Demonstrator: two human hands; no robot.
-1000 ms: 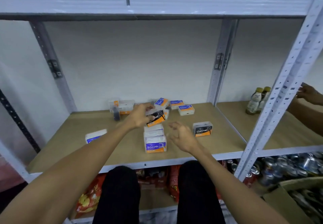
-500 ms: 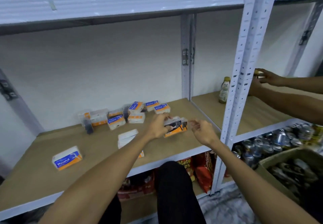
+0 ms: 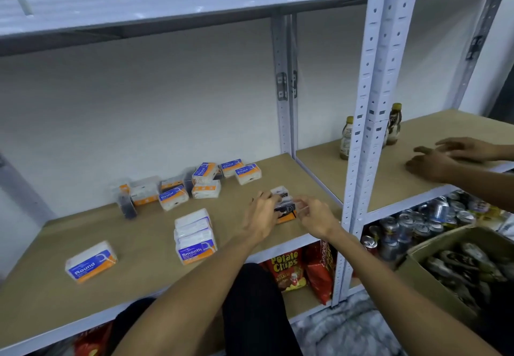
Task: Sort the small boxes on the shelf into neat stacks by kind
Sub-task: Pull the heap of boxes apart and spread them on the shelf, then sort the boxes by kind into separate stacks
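"round" box (image 3: 91,261), "smooth" box (image 3: 197,250), "potato chips" bag (image 3: 286,269)

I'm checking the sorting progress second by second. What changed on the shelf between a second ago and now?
The left hand carried one Charcoal box from beside the Smooth stack rightward onto the lone Charcoal box near the shelf front; the right hand came in, and both hands now steady that pile. The Smooth stack, the single Round box at left and the loose boxes at the back stayed put.
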